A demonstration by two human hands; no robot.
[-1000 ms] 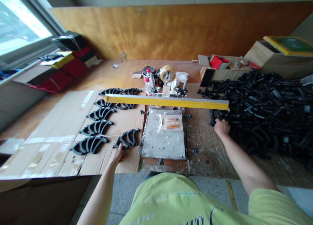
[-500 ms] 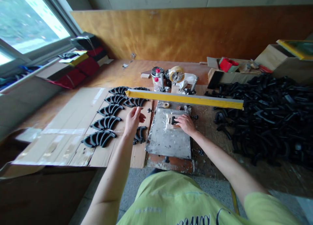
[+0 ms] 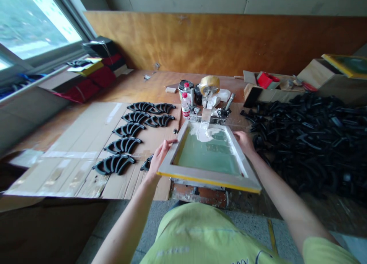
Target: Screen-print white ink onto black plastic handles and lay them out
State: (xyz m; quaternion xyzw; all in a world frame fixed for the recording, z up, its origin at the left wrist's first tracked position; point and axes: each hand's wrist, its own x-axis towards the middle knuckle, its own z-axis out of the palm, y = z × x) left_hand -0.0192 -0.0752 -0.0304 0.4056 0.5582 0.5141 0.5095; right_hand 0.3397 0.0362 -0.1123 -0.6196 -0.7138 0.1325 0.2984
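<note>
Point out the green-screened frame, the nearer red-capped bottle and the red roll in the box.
Green-screened frame (image 3: 206, 175): head view, on the near bar of its rim.
Nearer red-capped bottle (image 3: 185, 112): head view, on its label.
Red roll (image 3: 264, 80): head view, on its outer side.

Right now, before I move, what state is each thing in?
Screen frame: between both hands
White paste: smeared at the frame's far end
Bottles: upright, red caps on
Black parts on cardboard: fanned in groups
Black parts at right: heaped loosely
Small box: open, holding things
</note>
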